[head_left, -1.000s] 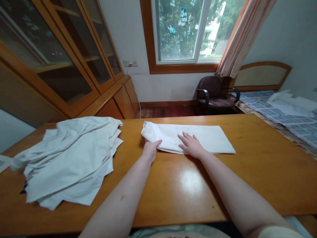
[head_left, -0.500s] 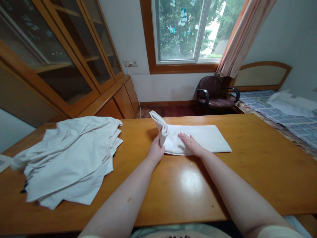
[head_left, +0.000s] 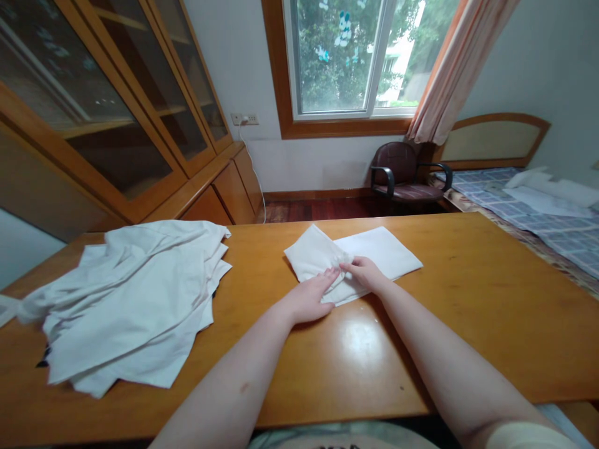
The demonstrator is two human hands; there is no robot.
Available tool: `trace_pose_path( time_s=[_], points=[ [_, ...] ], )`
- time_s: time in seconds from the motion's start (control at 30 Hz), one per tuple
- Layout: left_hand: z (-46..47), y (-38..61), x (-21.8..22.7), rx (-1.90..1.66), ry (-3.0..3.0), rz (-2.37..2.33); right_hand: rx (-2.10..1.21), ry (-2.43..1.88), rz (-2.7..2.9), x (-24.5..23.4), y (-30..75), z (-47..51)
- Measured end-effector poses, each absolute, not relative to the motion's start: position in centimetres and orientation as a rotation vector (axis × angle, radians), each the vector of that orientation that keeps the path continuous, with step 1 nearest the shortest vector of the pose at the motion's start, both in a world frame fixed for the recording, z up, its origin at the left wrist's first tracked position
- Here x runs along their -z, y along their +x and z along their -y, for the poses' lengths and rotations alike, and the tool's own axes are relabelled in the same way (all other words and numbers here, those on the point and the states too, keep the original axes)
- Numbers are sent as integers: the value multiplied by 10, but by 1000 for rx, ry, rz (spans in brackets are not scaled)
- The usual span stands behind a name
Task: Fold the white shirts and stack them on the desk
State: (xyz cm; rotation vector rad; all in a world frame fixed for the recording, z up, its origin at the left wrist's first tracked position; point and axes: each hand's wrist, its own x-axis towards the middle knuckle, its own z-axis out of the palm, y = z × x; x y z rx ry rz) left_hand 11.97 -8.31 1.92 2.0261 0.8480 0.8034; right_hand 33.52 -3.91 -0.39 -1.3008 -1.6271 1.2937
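Observation:
A folded white cloth (head_left: 386,249) lies at the middle of the table, its left part turned over onto the right part at an angle. My left hand (head_left: 309,298) rests on the near side of the turned-over part, fingers stretched out flat. Just to its right, my right hand (head_left: 365,273) pinches the bunched edge of that part between thumb and fingers. The fingertips of both hands nearly meet at this edge. Some of the cloth under the hands is hidden.
A loose, rumpled pile of white cloths (head_left: 135,299) covers the left side of the wooden table (head_left: 491,324). Beyond the table's far edge are a brown armchair (head_left: 397,168) and a bed (head_left: 552,199). A glass-doored cabinet (head_left: 140,125) stands at the left.
The raised left end of the cloth has come down onto the rest, and the cloth has turned slightly. My left hand has gone from gripping to lying flat; my right hand now pinches the edge.

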Motion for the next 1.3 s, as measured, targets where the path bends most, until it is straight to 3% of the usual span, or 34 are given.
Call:
trace_pose_path(
  time_s=[0.1,0.23,0.3,0.63,0.87,1.1,1.3],
  points=[
    [80,115,-26,-831,1957,-926,-1253,-1447,1546,2,337,40],
    [62,95,-24,-1379,1704,-1406,-1429,-1401,1420,-3,343,43],
    [50,82,-20,-1479,1514,-1526,-1492,-1363,1378,-3,347,43],
    [59,82,-31,-1075,1351,-1039,-1358,-1243,1427,-5,356,36],
    [62,87,-21,-810,1684,-1105,-1082,-1508,1244,-5,357,36],
    [53,85,-17,-550,1786,-1229,-869,-2098,1671,-30,370,46],
    [57,92,-19,-530,1739,-1306,-755,-2175,1880,-35,375,46]
  ],
)
